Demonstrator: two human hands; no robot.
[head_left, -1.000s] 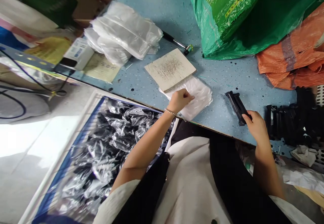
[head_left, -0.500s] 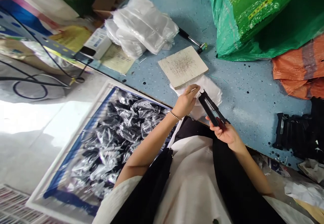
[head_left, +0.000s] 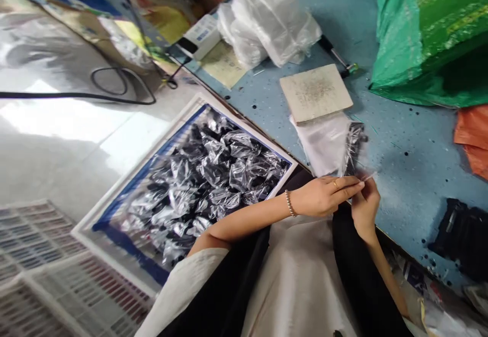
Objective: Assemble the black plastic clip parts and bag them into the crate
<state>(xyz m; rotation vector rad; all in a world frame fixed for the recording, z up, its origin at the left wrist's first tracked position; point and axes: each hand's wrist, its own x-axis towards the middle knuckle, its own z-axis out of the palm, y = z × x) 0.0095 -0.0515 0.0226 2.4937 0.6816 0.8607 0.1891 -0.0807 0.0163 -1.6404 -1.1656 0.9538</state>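
A black two-armed part (head_left: 353,149) is now inside a clear plastic bag (head_left: 366,161) at the table's near edge. My left hand (head_left: 322,194), with a ring and a beaded bracelet, pinches the near end of that bag. My right hand (head_left: 366,207) grips the same end, its fingers closed against the left fingertips. Just beyond lies a stack of flat clear bags (head_left: 322,141), partly under a worn beige block (head_left: 316,93). To the left a white crate (head_left: 229,116) is filled with bagged black parts (head_left: 213,169).
Bundled clear bags (head_left: 270,19) lie at the back beside a hammer (head_left: 337,57) and a white box (head_left: 202,37). A green sack (head_left: 412,62) and orange sack (head_left: 475,139) stand right. Black parts (head_left: 457,230) lie at the right edge. Plastic crates (head_left: 84,286) sit lower left.
The black part has gone from bare in my right hand to inside a clear bag. My left hand has moved right, from the bag stack to my right hand. The view has shifted left.
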